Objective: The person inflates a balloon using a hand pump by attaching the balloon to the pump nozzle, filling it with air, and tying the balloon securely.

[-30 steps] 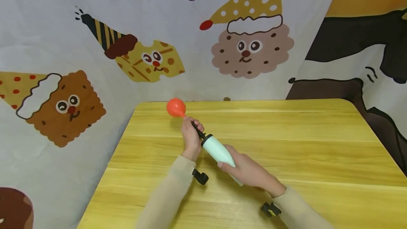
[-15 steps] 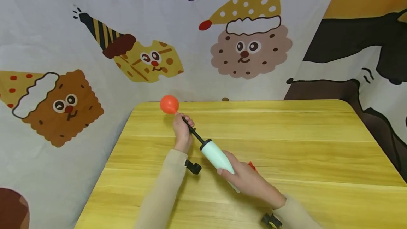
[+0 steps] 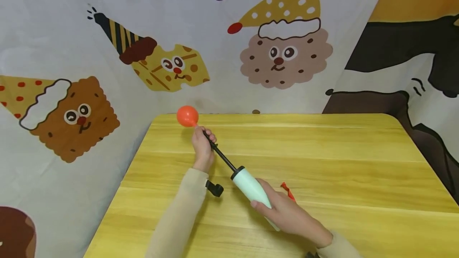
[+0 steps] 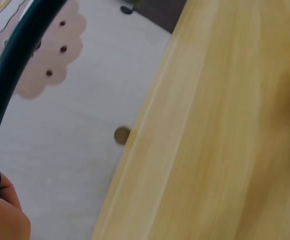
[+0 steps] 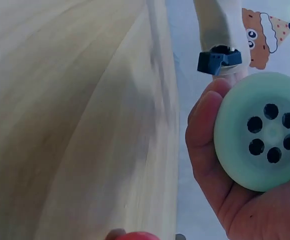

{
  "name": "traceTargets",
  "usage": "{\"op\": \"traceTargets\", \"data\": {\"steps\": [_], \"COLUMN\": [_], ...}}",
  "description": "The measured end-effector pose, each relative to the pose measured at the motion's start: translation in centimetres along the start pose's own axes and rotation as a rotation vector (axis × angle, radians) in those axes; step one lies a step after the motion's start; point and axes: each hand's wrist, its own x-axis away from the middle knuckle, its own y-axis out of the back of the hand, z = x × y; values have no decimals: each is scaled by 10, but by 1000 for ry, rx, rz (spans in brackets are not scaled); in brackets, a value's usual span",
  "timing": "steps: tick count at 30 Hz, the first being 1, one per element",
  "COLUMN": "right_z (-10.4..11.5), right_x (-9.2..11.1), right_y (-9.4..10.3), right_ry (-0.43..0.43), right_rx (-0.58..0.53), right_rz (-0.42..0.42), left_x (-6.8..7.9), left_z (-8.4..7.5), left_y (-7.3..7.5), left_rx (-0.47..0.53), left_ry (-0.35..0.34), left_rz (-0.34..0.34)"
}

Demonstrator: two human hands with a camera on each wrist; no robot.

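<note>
A balloon pump has a mint-green barrel and a thin black rod. My left hand grips the black end of the rod, right where the neck of a small, round, partly inflated red balloon begins. Its fingers hide the join between nozzle and balloon. My right hand wraps round the lower barrel. In the right wrist view, the pump's round base with several dark holes faces the camera, the fingers curled about its side. The left wrist view catches the dark rod crossing the upper left.
A limp red balloon lies on the wooden table just behind my right hand. Beyond the table's far edge hangs a white cloth printed with cartoon food. Black camera mounts sit on the wrists.
My hands have drawn apart: the left moved up and left with the inflated balloon, the right down with the barrel. More black rod shows, and the limp balloon has come into view.
</note>
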Motion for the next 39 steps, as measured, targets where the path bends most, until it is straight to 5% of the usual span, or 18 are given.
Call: {"op": "traceTargets", "data": {"steps": [13, 21, 29, 39], "right_z": [9, 12, 9, 5], "right_x": [-41, -41, -11, -9], "right_y": [9, 7, 16, 14], "right_ry": [10, -12, -38, -16], "right_rx": [-74, -102, -13, 10], "right_rz": [-36, -18, 8, 38], "left_x": [33, 17, -12, -4], "left_z": [13, 10, -7, 3], "left_y": [-29, -20, -7, -1], "left_rx": [-47, -63, 47, 29], "left_ry": [70, 53, 1, 32], "left_rz": [130, 90, -15, -13]}}
